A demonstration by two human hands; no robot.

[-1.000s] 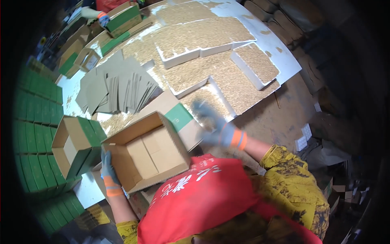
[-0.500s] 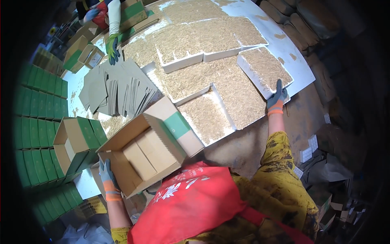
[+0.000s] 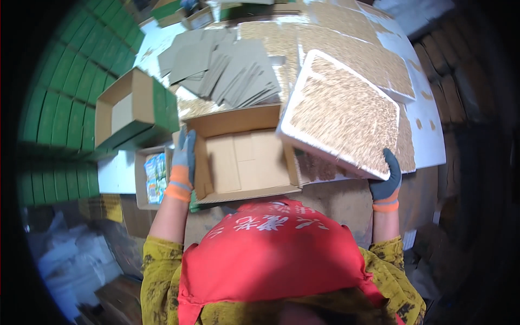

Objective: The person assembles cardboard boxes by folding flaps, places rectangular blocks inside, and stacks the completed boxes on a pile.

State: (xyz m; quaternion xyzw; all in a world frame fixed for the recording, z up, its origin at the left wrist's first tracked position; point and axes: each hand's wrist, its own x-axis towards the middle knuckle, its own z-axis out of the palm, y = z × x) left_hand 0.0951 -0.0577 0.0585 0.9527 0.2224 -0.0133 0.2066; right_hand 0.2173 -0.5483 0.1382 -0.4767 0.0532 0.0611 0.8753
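Note:
An open cardboard box with a bare brown inside stands in front of me. My left hand, in a grey and orange glove, grips its left wall. In my right hand, gloved alike, is the near right corner of a white tray. Small tan, grain-like pieces fill the tray, and slight motion blurs them. The tray is tilted, its left end at the box's right wall; whether the two touch I cannot tell.
Flat grey cardboard pieces lie fanned on the white table beyond the box. Green boxes are stacked at the left. Nearer are an open green box and a small carton with blue-green packets. More tan pieces spread at the back right.
My right hand has lifted the tray off the table and brought it left to the box. The cardboard box now sits more level before me. My view has turned left.

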